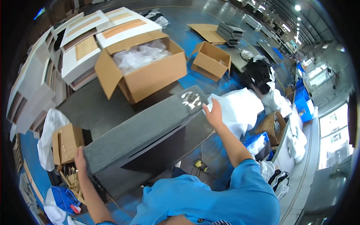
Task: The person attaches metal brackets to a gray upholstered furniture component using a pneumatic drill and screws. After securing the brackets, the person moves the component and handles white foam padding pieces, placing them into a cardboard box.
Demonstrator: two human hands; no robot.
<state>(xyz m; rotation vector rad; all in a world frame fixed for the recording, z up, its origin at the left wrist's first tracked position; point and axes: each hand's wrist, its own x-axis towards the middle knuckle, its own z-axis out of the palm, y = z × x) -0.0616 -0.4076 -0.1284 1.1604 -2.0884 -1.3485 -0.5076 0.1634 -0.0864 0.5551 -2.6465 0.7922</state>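
along the table's (99, 105) near side is the grey box (142, 122), left hand (80, 161) and right hand (214, 115) clamped on its ends; an open carton (157, 77) sits at the table's far side.

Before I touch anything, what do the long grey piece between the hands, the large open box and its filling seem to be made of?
Long grey piece: possibly foam or coated board; dull and faintly streaked, with a shiny patch at one end.
Large open box: likely cardboard; matte brown, with open flaps.
Filling: probably thin plastic; translucent, crumpled and glossy.
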